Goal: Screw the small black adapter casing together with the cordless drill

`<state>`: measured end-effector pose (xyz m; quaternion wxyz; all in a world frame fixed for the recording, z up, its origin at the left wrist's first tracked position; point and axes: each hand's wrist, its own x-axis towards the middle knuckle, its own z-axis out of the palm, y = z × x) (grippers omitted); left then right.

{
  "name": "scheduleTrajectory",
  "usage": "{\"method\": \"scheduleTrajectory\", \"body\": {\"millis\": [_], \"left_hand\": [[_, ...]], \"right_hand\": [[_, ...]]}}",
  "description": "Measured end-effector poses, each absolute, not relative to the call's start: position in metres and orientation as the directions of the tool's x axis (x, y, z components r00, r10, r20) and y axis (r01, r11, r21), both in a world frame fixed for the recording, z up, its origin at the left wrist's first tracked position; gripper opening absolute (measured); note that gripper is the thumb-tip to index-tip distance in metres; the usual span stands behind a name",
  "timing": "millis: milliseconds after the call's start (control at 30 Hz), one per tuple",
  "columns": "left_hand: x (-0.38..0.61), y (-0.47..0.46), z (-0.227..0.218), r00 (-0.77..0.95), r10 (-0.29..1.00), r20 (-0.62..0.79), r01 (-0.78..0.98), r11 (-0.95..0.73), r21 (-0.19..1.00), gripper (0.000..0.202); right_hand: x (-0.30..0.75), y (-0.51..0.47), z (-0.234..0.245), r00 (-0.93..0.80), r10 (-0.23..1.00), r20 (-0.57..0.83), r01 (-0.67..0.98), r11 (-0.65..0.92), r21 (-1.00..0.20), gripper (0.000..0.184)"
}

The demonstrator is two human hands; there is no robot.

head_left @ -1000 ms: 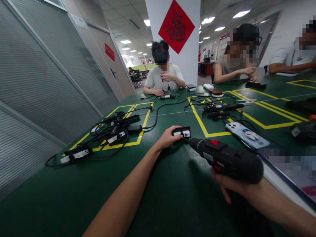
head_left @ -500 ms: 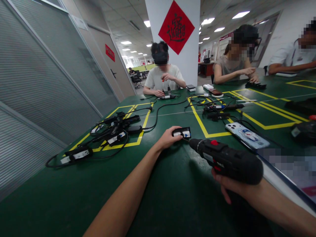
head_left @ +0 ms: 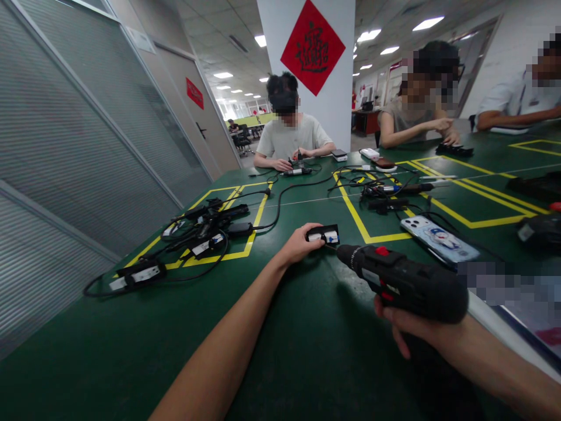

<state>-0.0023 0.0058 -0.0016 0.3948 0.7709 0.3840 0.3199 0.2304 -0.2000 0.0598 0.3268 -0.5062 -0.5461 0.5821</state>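
My left hand [head_left: 302,244] grips the left end of a small black rectangular casing [head_left: 332,229] on the green table. White parts and a bit of blue show inside the casing. My right hand [head_left: 409,327] is wrapped around the handle of a black and red cordless drill [head_left: 403,282], which lies level and points left. The drill's thin bit reaches the casing's lower edge, close to my left thumb. Whether the tip sits in a screw is too small to tell.
Black cabled devices [head_left: 205,231] lie heaped on the left inside yellow tape [head_left: 249,248]. More cables and tools [head_left: 385,193] lie right of centre. A phone in a printed case [head_left: 440,240] is beyond the drill. Co-workers sit across the green table [head_left: 280,327].
My hands, the casing and the drill hold nearly the same place. Across the table, a co-worker's raised hand with a screwdriver has come down toward the tabletop.
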Motion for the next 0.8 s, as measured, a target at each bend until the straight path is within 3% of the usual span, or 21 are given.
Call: {"method": "scheduleTrajectory", "body": {"millis": [200, 500, 700, 800], "left_hand": [[-0.002, 0.006, -0.002, 0.501, 0.844, 0.194, 0.349, -0.402, 0.847, 0.052], [-0.002, 0.007, -0.001, 0.5, 0.845, 0.188, 0.354, -0.398, 0.846, 0.052], [-0.002, 0.008, -0.003, 0.499, 0.846, 0.188, 0.353, -0.397, 0.847, 0.052], [-0.002, 0.007, -0.002, 0.493, 0.85, 0.187, 0.357, -0.393, 0.847, 0.052]], "right_hand": [[0.235, -0.186, 0.031, -0.319, 0.918, -0.237, 0.143, -0.201, -0.969, 0.016], [0.23, -0.186, 0.032, -0.325, 0.933, -0.156, 0.112, -0.126, -0.986, 0.025], [0.235, -0.188, 0.034, -0.312, 0.934, -0.173, 0.258, -0.091, -0.962, 0.016], [0.23, -0.191, 0.038, -0.269, 0.954, -0.135, 0.181, -0.088, -0.98, 0.022]]}}
